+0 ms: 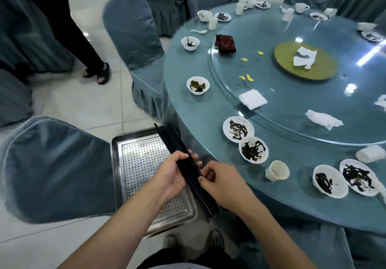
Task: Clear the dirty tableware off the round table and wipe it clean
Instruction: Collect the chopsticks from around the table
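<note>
Both hands over the tray (133, 185) on the floor, just off the tabletop (208, 112) edge. Left hand (173, 174): grip curled round a bundle of black chopsticks (188, 164), thumb on top, fingers wrapped under. Right hand (221, 183): fingertips pinching the same bundle from the other side, near its middle. Chopsticks run diagonally, far ends fanned above the tray's far corner, near ends past its near right corner.

I note a covered chair (58, 168) left of the tray, touching its edge.

On the near rim of the tabletop: a cup (277, 171), a soiled bowl (253, 149) touching a soiled plate (238, 129), and further right another bowl and plate pair (346, 180), dark smears in all.

Mid-distance: a folded napkin (252, 99) across the edge of the glass turntable (292, 93), crumpled tissue (323, 119) on the glass, a bowl with greens (198, 85) on the left rim.

Far: a dark red cloth (225, 43), a yellow-green disc (325, 68) at centre with white paper on it, more bowls, cups and small plates round the far rim. Someone's sandalled foot (103, 73) on the floor, upper left.
</note>
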Demonstrator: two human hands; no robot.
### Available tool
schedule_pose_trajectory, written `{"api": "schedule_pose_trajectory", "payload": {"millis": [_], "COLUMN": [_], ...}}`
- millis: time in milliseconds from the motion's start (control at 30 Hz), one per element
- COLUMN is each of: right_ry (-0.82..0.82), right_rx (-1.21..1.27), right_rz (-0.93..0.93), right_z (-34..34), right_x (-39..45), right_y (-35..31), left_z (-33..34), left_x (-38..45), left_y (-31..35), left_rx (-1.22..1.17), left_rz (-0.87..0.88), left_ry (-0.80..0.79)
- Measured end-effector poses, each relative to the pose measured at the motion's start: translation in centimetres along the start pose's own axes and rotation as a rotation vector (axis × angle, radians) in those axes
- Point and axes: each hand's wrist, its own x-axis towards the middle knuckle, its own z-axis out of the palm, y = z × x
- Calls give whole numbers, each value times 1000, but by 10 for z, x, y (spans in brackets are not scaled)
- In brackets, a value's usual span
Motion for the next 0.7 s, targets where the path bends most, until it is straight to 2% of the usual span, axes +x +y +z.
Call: {"api": "schedule_pose_trajectory", "payload": {"millis": [200, 400, 533, 700], "right_ry": [-38, -35, -72, -61], "right_rx": [0, -39, -187, -480], "right_rz": [-58, -100, -209, -468], "right_z": [31, 38, 43, 72], "right_x": [18, 62, 106, 174], "right_y": [-47, -66, -77, -83], "left_z": [-58, -102, -126, -154], "left_x": [-11, -8, 11, 55], "left_y": [34, 59, 82, 102], "left_rx": [-9, 21, 277, 776], "left_rz": [44, 42, -20, -69], "left_ry": [88, 122, 163, 207]}}
